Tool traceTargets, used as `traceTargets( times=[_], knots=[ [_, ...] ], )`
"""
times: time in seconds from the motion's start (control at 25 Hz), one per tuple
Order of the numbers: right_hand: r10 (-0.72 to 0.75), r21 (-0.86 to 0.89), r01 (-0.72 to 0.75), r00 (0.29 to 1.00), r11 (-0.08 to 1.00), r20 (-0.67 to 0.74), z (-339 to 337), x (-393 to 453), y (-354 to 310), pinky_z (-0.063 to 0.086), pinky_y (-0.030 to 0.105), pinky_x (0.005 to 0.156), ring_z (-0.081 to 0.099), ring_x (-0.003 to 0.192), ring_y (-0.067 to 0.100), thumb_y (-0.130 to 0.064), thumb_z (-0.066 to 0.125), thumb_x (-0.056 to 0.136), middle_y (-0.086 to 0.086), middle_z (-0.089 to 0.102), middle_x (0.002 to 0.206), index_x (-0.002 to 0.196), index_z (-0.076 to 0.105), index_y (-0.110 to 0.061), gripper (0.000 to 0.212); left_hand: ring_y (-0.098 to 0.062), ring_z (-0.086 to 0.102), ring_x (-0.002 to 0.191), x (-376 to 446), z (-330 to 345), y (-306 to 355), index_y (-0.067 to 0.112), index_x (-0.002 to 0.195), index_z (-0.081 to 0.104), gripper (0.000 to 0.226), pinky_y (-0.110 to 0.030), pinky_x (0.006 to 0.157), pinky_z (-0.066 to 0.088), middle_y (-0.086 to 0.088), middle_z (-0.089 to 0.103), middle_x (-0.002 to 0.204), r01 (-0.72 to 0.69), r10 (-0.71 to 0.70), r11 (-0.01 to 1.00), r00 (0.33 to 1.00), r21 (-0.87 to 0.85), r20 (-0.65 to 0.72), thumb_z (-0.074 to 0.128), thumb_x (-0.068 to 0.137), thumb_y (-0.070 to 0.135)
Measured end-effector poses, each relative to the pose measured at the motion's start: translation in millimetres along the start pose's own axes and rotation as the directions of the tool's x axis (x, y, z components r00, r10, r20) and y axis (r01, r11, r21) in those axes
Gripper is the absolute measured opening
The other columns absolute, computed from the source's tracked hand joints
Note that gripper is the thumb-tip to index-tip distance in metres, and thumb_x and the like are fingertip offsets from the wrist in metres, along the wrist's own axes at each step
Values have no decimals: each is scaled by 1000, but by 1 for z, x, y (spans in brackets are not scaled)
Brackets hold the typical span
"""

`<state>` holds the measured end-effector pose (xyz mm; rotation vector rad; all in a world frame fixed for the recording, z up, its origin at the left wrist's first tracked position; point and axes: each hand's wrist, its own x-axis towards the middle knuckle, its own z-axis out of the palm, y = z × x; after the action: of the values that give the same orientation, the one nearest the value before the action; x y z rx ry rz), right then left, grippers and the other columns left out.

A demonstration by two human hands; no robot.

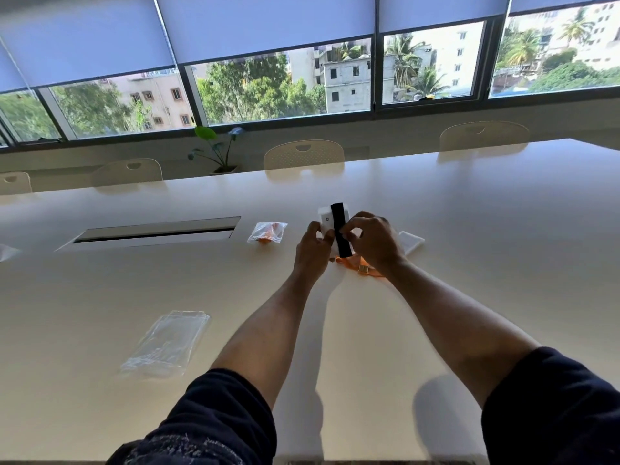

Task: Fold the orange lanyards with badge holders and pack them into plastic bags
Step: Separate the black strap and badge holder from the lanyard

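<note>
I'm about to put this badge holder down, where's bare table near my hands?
Bare table lies right of the right hand, beyond the white packet; also between the empty bag and your forearms. Crowded: under the hands, by the orange lanyard.

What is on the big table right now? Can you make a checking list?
Surface: pale table with a long slot set in it.
Job's things: white badge holder with black strap held up; orange lanyard lying under the hands; packed bag; empty plastic bag.
Clutter: white flat item beside the right hand.
Hands: left hand and right hand both grip the holder.
Cables: nothing seen.
Surroundings: chairs, potted plant, windows with half-lowered blinds.
</note>
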<state>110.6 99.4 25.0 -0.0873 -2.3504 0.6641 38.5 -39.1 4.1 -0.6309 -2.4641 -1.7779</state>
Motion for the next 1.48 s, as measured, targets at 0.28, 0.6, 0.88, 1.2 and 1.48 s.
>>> traceTargets(
  times=[0.28, 0.6, 0.88, 1.2, 1.48],
  knots=[
    [141, 66, -139, 990, 988, -27, 3, -2, 1, 53, 35, 72, 64, 89, 18, -33, 76, 85, -4, 70, 104, 110, 65, -22, 29, -36, 66, 80, -3, -2, 6, 17, 91, 50, 14, -31, 58, 44, -25, 70, 99, 57, -48, 994, 994, -89, 98, 56, 100, 27],
    [366, 109, -356, 926, 928, -92, 10, 0, 1, 32, 23, 60, 60, 85, 19, -39, 77, 84, -4, 66, 95, 92, 76, -21, 21, -25, 64, 74, -4, -5, 10, 16, 93, 54, 8, -24, 52, 40, -15, 69, 90, 147, -121, 974, 981, -173, 154, 60, 99, 19],
    [467, 102, -456, 858, 884, -212, 27, -9, -17, 38, 29, 73, 65, 90, 23, -44, 71, 87, -1, 70, 104, 105, 72, -20, 30, -26, 64, 74, -5, 2, 10, 10, 103, 61, 9, -26, 52, 43, -17, 70, 90, 170, -146, 960, 982, -221, 119, 61, 97, 16],
    [648, 331, -592, 756, 735, -89, 31, -10, -16, 59, 36, 77, 71, 83, 19, -44, 74, 86, -1, 79, 94, 99, 78, -24, 25, -27, 73, 77, -4, 0, 7, 15, 102, 63, 9, -39, 65, 60, -7, 73, 89, 180, -137, 951, 974, -253, 180, 60, 96, 9],
    [598, 298, -557, 800, 775, -60, 27, -8, -15, 57, 33, 68, 69, 80, 17, -45, 75, 85, -3, 77, 92, 98, 78, -24, 25, -13, 68, 54, -8, -4, 9, 17, 93, 62, 12, -18, 41, 45, -6, 69, 81, 155, -128, 959, 984, -237, 126, 61, 95, 5]
  ],
)
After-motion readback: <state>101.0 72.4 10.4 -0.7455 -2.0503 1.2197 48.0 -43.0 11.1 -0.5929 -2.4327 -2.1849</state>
